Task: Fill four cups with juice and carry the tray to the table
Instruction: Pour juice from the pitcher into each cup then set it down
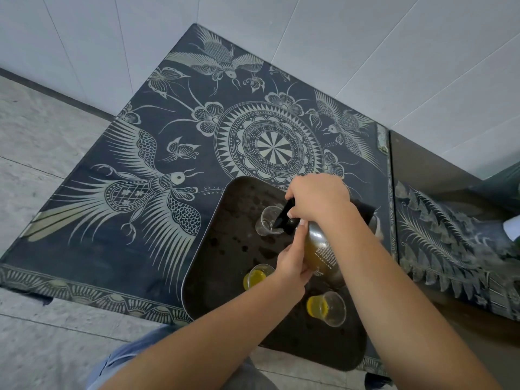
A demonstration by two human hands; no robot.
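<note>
Hands (315, 198) tilt glossy bottle (320, 249) over clear cup (267, 220) on dark tray (213, 249).

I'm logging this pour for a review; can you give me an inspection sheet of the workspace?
Surface: dark patterned cloth over a low table in a tiled corner.
Job's things: dark tray; two filled cups; one clear cup under the spout of the tilted bottle; fourth cup not visible.
Clutter: nothing seen.
Grippers: right hand on the bottle's top; left hand supporting its body.
Cables: nothing seen.
Surroundings: white wall tiles, pale floor.
</note>
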